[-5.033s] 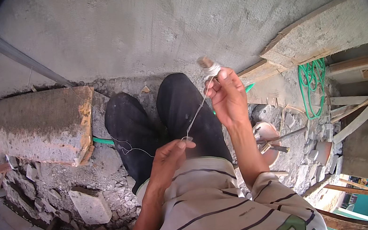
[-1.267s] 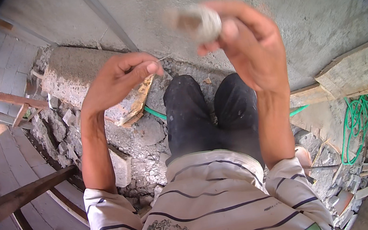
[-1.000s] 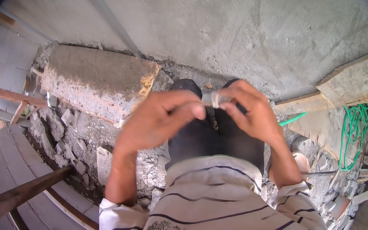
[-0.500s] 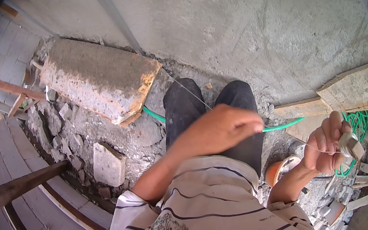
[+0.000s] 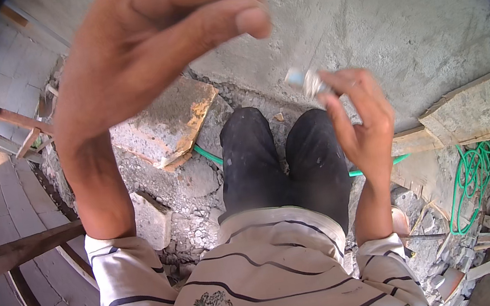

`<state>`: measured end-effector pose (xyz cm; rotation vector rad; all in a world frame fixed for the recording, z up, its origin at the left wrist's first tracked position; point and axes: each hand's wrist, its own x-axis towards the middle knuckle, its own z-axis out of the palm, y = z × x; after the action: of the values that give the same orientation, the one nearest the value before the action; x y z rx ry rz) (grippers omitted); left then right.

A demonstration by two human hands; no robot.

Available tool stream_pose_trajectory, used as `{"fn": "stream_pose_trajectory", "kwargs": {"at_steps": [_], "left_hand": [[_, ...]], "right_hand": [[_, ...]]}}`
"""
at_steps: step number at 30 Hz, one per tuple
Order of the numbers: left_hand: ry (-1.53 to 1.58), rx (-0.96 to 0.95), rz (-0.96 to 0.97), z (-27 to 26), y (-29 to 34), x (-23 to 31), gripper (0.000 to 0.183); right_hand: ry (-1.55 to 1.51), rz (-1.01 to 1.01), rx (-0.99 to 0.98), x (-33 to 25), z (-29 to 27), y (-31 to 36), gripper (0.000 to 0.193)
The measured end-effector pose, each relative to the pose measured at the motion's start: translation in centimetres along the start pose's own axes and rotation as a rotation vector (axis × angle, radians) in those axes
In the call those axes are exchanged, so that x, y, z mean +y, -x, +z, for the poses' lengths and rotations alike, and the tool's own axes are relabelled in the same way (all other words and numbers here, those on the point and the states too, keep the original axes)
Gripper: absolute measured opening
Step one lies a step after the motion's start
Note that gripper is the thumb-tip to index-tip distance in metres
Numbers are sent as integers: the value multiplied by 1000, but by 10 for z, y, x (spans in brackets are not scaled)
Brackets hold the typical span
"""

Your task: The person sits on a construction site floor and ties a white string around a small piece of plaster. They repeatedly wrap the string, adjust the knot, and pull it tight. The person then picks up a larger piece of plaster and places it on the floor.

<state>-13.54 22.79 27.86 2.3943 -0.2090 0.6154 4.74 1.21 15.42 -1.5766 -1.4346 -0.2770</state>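
Note:
Close to the camera, my left hand (image 5: 148, 56) is raised high on the left, its thumb pressed toward the bent fingers in a pinch. What lies between those fingertips, if anything, I cannot make out. My right hand (image 5: 365, 109) is up in front of the wall, thumb and fingers closed on a small spool of string (image 5: 312, 83). The spool is blurred, with a pale blue end pointing left and pale turns wound round it. No strand between the two hands can be made out.
A rough plastered wall (image 5: 415, 20) rises ahead. At left lie a large concrete block (image 5: 159, 131), broken rubble and a wooden frame (image 5: 31, 248). Boards (image 5: 473, 109), a coiled green hose (image 5: 471, 182) and scraps sit at right. My knees (image 5: 313, 143) are in the middle.
My left hand has risen from over my lap to the upper left. The right hand has swung up and inward with the spool. The string visible earlier no longer shows.

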Motion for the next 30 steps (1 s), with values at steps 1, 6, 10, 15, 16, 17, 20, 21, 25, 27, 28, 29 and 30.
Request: {"fn": "stream_pose_trajectory", "kwargs": {"at_steps": [1, 6, 10, 15, 16, 17, 20, 21, 25, 27, 28, 29, 30], "left_hand": [[126, 2, -55, 16, 0, 8, 19], [538, -367, -133, 137, 24, 26, 19], [774, -245, -241, 181, 44, -38, 25], [497, -36, -332, 112, 15, -32, 23], [397, -33, -315, 100, 4, -22, 22], [334, -61, -281, 98, 0, -11, 22], [246, -177, -183, 134, 1, 37, 22], [274, -227, -154, 152, 8, 43, 22], [716, -186, -250, 205, 32, 6, 25], [722, -237, -320, 204, 42, -38, 27], [558, -234, -410, 202, 49, -55, 28], [446, -149, -401, 182, 43, -56, 30], [335, -103, -394, 155, 34, -56, 29]], "right_hand": [[93, 13, 117, 7, 2, -7, 28], [-667, 261, 465, 15, -2, -5, 28], [-1172, 272, 284, 18, -50, 27, 38], [-656, 90, -283, 27, -85, 56, 30], [-468, 117, -267, 16, -79, 53, 27], [-285, 137, -257, 4, -69, 48, 24], [-54, 193, -15, 7, -56, 51, 22], [-143, 266, 127, 11, -52, 54, 23], [-769, 336, 363, 24, -52, 70, 30], [-1180, 341, 309, 23, -55, 70, 35], [-1193, 316, 210, 23, -58, 71, 34], [-1192, 298, 115, 25, -64, 74, 32], [-1191, 291, 17, 25, -70, 77, 31]]}}
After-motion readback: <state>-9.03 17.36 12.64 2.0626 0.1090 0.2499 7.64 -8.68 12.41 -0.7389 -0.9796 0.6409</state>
